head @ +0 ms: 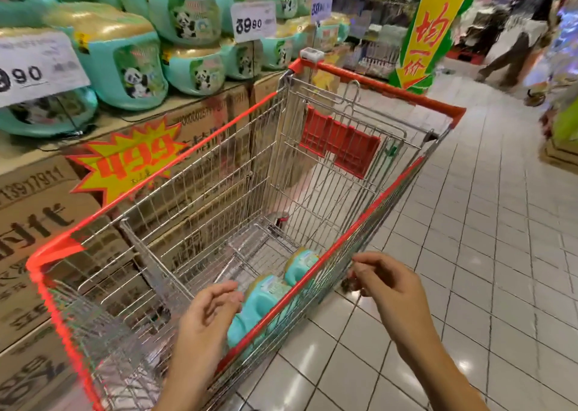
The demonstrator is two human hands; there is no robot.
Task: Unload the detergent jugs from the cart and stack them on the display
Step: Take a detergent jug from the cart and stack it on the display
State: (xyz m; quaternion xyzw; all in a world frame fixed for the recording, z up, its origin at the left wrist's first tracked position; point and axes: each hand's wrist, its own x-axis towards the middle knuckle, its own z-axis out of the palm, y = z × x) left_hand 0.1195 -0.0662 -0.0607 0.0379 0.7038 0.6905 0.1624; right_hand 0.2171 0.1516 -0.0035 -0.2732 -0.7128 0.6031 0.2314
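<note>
Detergent jugs, two of them in teal, lie on their sides on the floor of the cart (375, 205), pressed up against its right wire wall. The nearer jug (259, 304) sits just beside your left hand (209, 310), which hangs inside the basket with its fingers loosely bent and nothing in them; whether the fingertips touch the plastic you cannot tell. The farther jug (301, 265) lies just beyond the first, end to end with it. Your right hand (387, 282) is outside the basket, past the red rim, with its fingers lightly curled, the thumb close to the forefinger, and nothing visibly held.

The red rim and the wire cut across both jugs, so their caps and lower halves are hidden. A small dark shape under your right hand is too blurred to name.

To your left the display holds stacked jugs (125, 66) of the same teal with panda labels, resting on cardboard boxes (40, 216). White price cards (252, 21) stand among them and a yellow starburst sign (134, 157) hangs on the boxes. The red seat flap (341, 143) is at the far end of the basket. White floor tiles (469, 254) run to the right, with a yellow banner (431, 32) and a blurred person (513, 57) farther down the aisle.
</note>
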